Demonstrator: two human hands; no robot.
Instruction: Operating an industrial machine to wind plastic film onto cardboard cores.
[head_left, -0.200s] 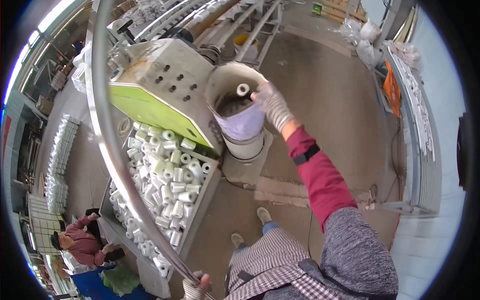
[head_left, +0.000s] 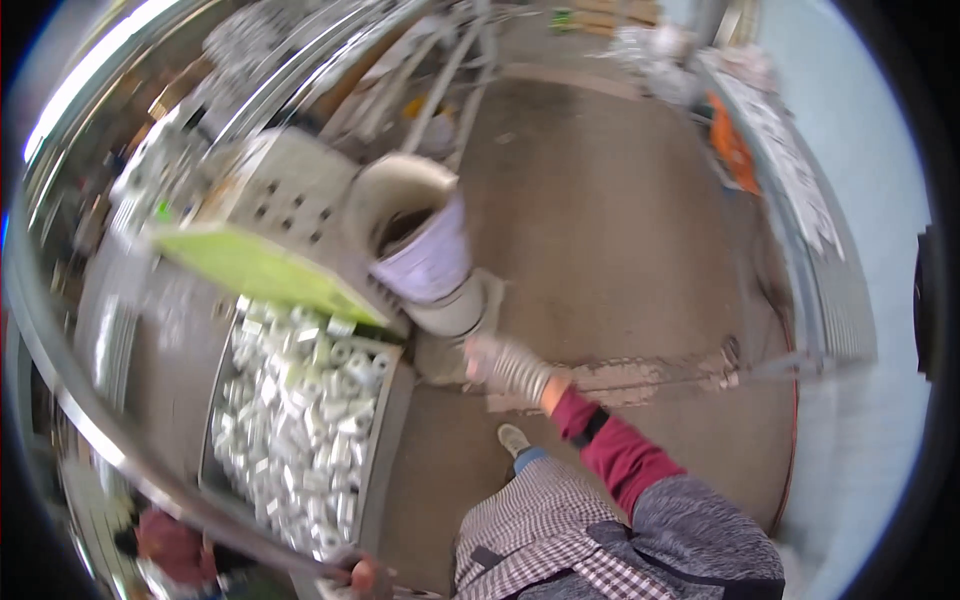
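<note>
My left hand (head_left: 366, 577), at the lower edge, is closed around a long shiny metal pole (head_left: 90, 420) that runs up along the left and bends with the lens. My right hand (head_left: 505, 366), in a pale glove with bare fingertips, is over the floor, below a tall round bin (head_left: 425, 275). Motion smears its fingers, so I cannot tell whether it holds anything. The bin is whitish with a lavender wrap and a dark inside. Left of it a grey-walled crate (head_left: 378, 440) is heaped with small white hollow-cored rolls (head_left: 300, 420).
A machine housing with a bright green side panel (head_left: 265, 270) stands behind the crate, with metal rails (head_left: 435, 85) beyond. White strips lie on a rack (head_left: 780, 150) along the right wall. Another person in a dark red top (head_left: 172, 548) is at lower left.
My right hand has drawn back from the round bin's rim toward me. The small white roll seen at the bin's mouth is out of sight. The view has shifted, and the pole appears further left.
</note>
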